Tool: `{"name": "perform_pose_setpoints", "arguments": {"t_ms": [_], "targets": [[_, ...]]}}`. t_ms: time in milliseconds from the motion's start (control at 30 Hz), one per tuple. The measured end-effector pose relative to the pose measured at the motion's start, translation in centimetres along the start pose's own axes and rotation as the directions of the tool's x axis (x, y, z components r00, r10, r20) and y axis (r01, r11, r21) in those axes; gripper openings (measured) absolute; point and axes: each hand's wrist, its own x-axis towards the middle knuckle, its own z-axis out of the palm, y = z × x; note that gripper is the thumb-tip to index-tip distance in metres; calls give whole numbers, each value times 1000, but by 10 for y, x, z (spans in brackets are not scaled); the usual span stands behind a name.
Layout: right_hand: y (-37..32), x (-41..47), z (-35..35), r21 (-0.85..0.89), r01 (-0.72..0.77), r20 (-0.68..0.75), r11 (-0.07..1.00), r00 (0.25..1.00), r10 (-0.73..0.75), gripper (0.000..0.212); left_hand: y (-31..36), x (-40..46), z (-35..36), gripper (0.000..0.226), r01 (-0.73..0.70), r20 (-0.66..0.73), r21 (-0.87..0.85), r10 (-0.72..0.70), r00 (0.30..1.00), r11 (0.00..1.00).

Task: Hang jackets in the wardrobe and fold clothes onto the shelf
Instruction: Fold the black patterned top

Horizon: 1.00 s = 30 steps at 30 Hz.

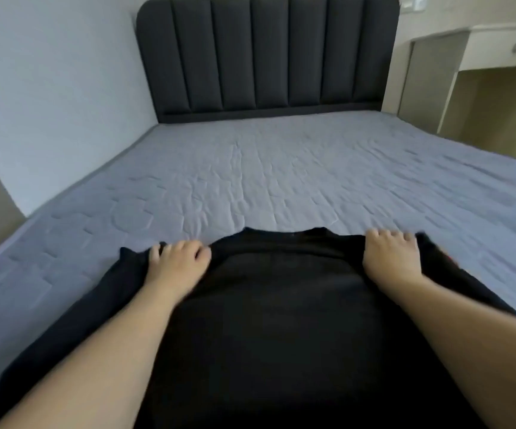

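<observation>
A pale grey-white wall runs along the left side of the room, and the wide bed covered in a wrinkled, quilted light-blue sheet lies pushed against it. At the head of the bed stands a dark charcoal upholstered headboard with vertical padded channels. Further right, beside the bed, sits a cream-coloured desk with a round-knobbed drawer and an open recess beneath it.

The black fabric garment lies spread on the near part of the sheet, reaching from the bottom edge of the view up to the person's hands, its far edge dipping between them. A small red spot shows at its right edge, too blurred to identify. Both bare forearms stretch out over the cloth and cover parts of it.

The left hand sits at the garment's far left corner, fingers curled down and bunched close together, gripping a fold of the black cloth against the sheet. The right hand sits at the far right corner, its fingers likewise bent over the edge and clamped on the fabric, knuckles up. Both hands are slightly blurred, so the fingertips themselves are hard to make out.
</observation>
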Motion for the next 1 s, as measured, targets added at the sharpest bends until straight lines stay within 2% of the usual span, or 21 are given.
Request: {"name": "perform_pose_setpoints", "arguments": {"t_ms": [67,100,167,267,333,400,500,567,600,733,800,867,900,933,1000], "targets": [[3,-2,38,120,-55,-76,991,995,64,18,-9,-2,36,35,-36,-175,-107,16,984,994],[5,4,48,144,-52,-130,988,989,71,18,-13,2,43,34,-55,-220,-141,23,975,989],[6,13,53,166,-25,-165,986,985,53,20,-16,9,50,26,-124,-255,-121,90,963,985],[8,7,48,273,-65,-130,960,986,104,23,-13,6,42,18,-173,-294,-66,146,945,983],[16,9,32,319,-105,-37,942,992,123,22,-10,12,26,19,-121,-255,-33,109,961,992],[20,28,9,316,-162,41,935,987,157,21,-11,34,6,23,-7,-178,-31,2,984,999],[11,45,5,132,-213,174,968,967,189,32,-3,56,5,38,119,38,23,-120,992,993],[-1,38,28,13,-182,142,983,974,178,36,1,54,31,49,134,60,107,-141,988,985],[-5,32,41,1,-166,74,986,983,165,34,1,51,44,54,140,14,123,-143,990,982],[-5,31,61,60,-60,-187,996,980,70,33,3,39,53,60,191,-180,187,-157,971,964],[-6,26,53,101,56,-273,993,962,-26,38,14,29,37,61,141,-214,311,-75,974,940],[-8,10,46,184,154,-250,971,963,-106,43,30,11,25,64,2,-129,436,60,990,900],[-13,5,32,248,202,-242,947,960,-142,45,24,-5,6,66,-21,-67,466,59,996,885],[-12,2,27,319,237,-242,918,957,-163,43,23,-17,-1,69,-24,-35,470,46,998,882],[-30,6,1,427,324,-184,844,945,-270,35,-9,-51,-25,79,108,11,409,-124,992,906]]}}
